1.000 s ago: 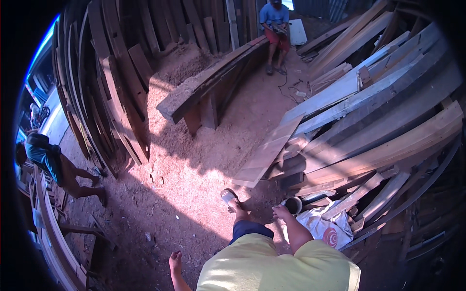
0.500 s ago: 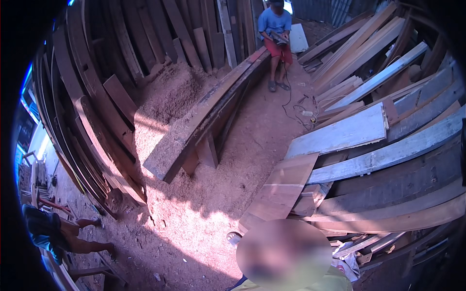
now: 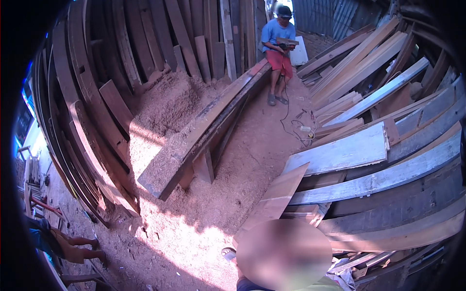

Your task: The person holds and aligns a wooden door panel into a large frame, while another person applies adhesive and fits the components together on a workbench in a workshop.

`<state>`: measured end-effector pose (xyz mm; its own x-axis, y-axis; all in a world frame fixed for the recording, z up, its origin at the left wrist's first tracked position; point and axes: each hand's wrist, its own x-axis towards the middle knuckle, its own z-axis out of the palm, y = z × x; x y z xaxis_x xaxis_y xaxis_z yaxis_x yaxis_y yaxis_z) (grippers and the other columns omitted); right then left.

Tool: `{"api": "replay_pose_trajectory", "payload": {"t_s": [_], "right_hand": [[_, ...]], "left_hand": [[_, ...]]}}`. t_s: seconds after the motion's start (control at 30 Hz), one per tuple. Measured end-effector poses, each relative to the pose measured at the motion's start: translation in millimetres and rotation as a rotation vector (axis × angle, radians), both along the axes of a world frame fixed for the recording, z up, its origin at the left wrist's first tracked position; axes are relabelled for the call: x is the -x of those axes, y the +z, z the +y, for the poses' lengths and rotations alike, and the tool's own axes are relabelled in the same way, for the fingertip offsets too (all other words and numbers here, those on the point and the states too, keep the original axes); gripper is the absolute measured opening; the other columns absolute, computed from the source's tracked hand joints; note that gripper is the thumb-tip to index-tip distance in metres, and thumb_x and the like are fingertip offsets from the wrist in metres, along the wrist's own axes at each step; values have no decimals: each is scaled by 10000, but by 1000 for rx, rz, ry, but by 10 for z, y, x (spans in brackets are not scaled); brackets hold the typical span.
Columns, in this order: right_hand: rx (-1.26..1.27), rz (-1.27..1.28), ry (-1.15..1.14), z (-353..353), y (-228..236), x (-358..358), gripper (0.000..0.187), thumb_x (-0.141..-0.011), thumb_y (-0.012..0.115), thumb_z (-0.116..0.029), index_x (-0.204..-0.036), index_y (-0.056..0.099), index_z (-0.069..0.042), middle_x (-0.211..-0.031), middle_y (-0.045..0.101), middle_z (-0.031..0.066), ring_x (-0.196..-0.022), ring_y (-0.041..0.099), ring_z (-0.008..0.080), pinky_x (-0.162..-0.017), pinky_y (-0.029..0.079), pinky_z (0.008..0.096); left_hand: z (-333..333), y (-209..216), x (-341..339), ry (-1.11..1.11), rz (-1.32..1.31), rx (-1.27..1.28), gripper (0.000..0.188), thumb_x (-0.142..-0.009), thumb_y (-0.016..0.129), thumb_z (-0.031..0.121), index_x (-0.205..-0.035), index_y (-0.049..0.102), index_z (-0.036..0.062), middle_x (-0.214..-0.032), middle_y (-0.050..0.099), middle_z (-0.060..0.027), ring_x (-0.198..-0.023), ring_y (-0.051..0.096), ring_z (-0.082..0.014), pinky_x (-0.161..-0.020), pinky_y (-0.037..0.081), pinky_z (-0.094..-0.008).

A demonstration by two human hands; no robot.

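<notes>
Neither of my hands shows; a blurred oval patch (image 3: 284, 254) covers the lower middle, and what lies behind it is hidden. A sandalled foot (image 3: 228, 253) shows beside it. Nearest ahead is a long, thick timber beam (image 3: 162, 177), raised on wooden supports and strewn with shavings at its near end. At its far end, a person in a blue shirt and red shorts (image 3: 278, 34) holds a corded power tool (image 3: 287, 42) in both hands, perhaps a hand planer. The tool's cord (image 3: 286, 114) trails down to the ground.
Tall planks (image 3: 145, 39) lean along the left and back. A heap of shavings (image 3: 170, 97) lies before them. Stacked boards (image 3: 378, 184) fill the right, with a pale panel (image 3: 340, 148) on top. A white power strip (image 3: 305, 129) lies on the ground. Another person's legs (image 3: 77, 245) show at lower left.
The view has shifted slightly. The person by the beam has lifted and turned the tool, and their capped head now shows. At lower left, the other person appears lower and nearer the picture's edge.
</notes>
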<state>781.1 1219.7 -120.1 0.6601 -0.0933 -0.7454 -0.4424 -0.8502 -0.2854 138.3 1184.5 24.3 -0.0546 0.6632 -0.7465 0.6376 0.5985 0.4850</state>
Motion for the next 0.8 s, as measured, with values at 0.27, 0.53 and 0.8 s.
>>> {"api": "replay_pose_trajectory", "payload": {"t_s": [0.27,0.53,0.8], "right_hand": [[32,-77,196,195,-71,60,637,-957,787,-394,-1471,681,-33,-1486,705,211,-1367,671,381,-1116,547,460],[8,-205,201,373,-118,-129,665,-865,847,-246,-1376,649,131,-1366,730,244,-1145,766,373,-908,669,485],[-337,288,52,328,875,12,496,-993,746,-88,-1468,604,-73,-1318,715,151,-1128,757,364,-854,687,573]], "left_hand": [[-719,56,542,95,192,150,401,-996,781,311,-1347,789,118,-1109,823,-96,-1014,749,-182,-929,599,-379],[-1195,448,78,178,234,317,479,-1040,706,453,-1415,754,159,-1294,810,-136,-1253,756,-293,-1068,587,-424],[-676,284,-193,19,129,62,675,-1010,722,493,-1614,570,233,-1554,640,-173,-1445,595,-389,-1213,487,-502]]}}
